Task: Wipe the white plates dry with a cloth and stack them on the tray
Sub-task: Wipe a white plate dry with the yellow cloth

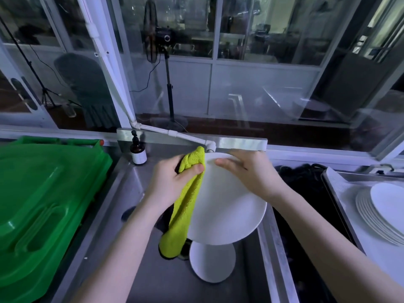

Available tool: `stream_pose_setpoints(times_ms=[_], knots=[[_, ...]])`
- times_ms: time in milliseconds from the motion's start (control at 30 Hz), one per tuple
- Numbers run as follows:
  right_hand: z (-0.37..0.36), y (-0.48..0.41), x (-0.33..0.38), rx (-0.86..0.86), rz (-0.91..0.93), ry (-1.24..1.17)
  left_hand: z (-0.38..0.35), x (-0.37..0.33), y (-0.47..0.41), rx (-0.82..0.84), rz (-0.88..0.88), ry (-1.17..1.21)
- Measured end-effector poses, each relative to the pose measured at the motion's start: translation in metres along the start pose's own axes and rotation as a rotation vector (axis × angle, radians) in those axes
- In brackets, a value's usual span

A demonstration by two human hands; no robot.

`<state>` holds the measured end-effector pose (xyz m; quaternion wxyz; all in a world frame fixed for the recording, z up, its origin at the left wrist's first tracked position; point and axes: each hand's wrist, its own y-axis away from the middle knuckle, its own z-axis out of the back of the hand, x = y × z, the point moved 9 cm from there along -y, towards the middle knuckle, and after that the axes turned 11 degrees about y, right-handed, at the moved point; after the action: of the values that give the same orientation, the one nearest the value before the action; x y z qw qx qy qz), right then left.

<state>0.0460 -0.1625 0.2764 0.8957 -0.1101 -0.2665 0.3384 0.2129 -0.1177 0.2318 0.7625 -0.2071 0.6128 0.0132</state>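
Head view: left hand (171,179) clenches the yellow-green cloth (185,206) against the left rim of the white plate (225,213); right hand (251,171) grasps its upper rim, plate tilted over the sink (135,189).

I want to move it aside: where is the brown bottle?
In the head view, the brown bottle stands at the sink's back left corner, right of the green bin and left of the left hand gripping the cloth.
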Motion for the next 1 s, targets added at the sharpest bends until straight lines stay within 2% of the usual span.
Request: stream_pose_setpoints(times_ms=[67, 200, 267, 367, 467, 533, 567, 600, 667, 767, 867, 933, 1000], knots=[[0.010, 0.002, -0.012, -0.082, -0.084, -0.053, 0.007, 0.010, 0.005, -0.052, 0.057, 0.082], [0.006, 0.026, -0.056, -0.293, -0.489, -0.308, 0.015, 0.057, 0.031, -0.373, 0.324, 0.479], [-0.002, 0.037, -0.064, -0.344, -0.568, -0.349, 0.017, 0.060, 0.029, -0.402, 0.336, 0.490], [0.002, 0.035, -0.062, -0.282, -0.497, -0.334, 0.025, 0.034, 0.009, -0.255, 0.186, 0.341], [0.007, 0.017, -0.036, -0.146, -0.282, -0.156, 0.010, 0.005, -0.011, 0.020, 0.045, 0.060], [0.000, 0.010, -0.009, -0.072, -0.108, -0.035, -0.014, -0.004, -0.015, 0.225, 0.013, -0.077], [-0.002, 0.009, -0.006, -0.063, -0.084, -0.025, -0.018, -0.001, -0.014, 0.255, 0.027, -0.083], [-0.002, 0.010, -0.009, -0.077, -0.109, -0.035, -0.016, 0.004, -0.013, 0.228, 0.059, -0.042], [0.001, 0.016, -0.030, -0.143, -0.253, -0.103, 0.002, 0.020, -0.008, 0.043, 0.144, 0.121], [-0.004, 0.037, -0.054, -0.366, -0.531, -0.337, 0.021, 0.058, 0.018, -0.381, 0.344, 0.399], [-0.043, 0.067, -0.070, -0.615, -0.889, -0.676, 0.015, 0.082, 0.049, -0.739, 0.523, 0.537], [-0.069, 0.074, -0.075, -0.577, -0.971, -0.764, 0.015, 0.086, 0.054, -0.802, 0.534, 0.549], [-0.068, 0.065, -0.078, -0.451, -0.905, -0.706, 0.023, 0.084, 0.051, -0.786, 0.516, 0.506]])
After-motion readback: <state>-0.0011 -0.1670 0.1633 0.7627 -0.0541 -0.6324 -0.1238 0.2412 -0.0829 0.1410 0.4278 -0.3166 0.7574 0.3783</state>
